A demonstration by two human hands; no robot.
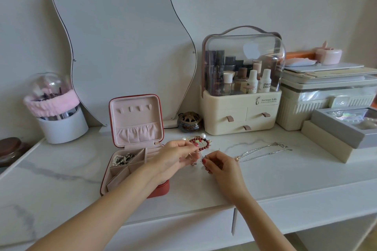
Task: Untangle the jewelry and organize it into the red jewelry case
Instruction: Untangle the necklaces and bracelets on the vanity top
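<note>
Jewelry sits tangled between your two hands, just above the white marble tabletop (61, 169) and close to its front edge. Your left hand (173, 159) has its grip closed in a pinch on the tangle, thumb and forefinger meeting at the red bead bracelet (201, 143), which arcs up and back from your fingertips. Your right hand (221, 167) has its grip curled tight, pinching a thin wire or chain strand (201, 156) that runs across to the left hand; what the strand belongs to is too fine to tell. Behind the bracelet a few white pearls (203, 135) and bits of gold-toned metal lie on the tabletop.

The red jewelry case (134, 149) stands open just left of your left hand, your left wrist crossing over its front right corner. Its pink-lined lid is upright, and its rear left compartment holds a pearl-and-dark-bead piece (122, 159). The other visible compartments look bare.

To the right of your right hand, two silver chain necklaces (265, 151) lie stretched out on the tabletop, apart from the tangle. Toward the back edge stand a wavy mirror (122, 47), a brush holder with a pink band (57, 112), a small brass-colored pot (189, 121) and a cream cosmetics organizer (242, 112).
</note>
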